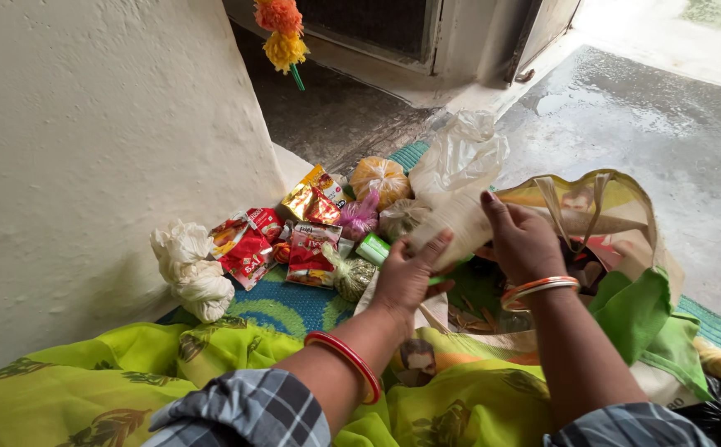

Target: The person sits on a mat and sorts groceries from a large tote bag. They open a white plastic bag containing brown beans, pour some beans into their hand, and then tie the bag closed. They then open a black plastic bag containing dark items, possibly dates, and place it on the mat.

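Just left of the open cloth bag, toward 12 o'clock from the person's lap, a thin whitish plastic bag is held up by both hands: the left hand is wrapped round its lower end and the right hand is closed on its side. It looks light, limp, crinkly and probably slippery, so it is best gripped by the gathered neck. Its translucent, crumpled top stands loose above the bright packets at 9 o'clock.

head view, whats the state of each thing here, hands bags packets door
left hand: grip closed on the clear plastic bag
right hand: grip closed on the same bag
clear plastic bag: lifted, crumpled
cloth tote bag: open, mouth gaping
red snack packets: sealed, lying flat on the mat
orange-filled bag: tied shut
white bundle: knotted, beside the wall
door: ajar
floor: wet
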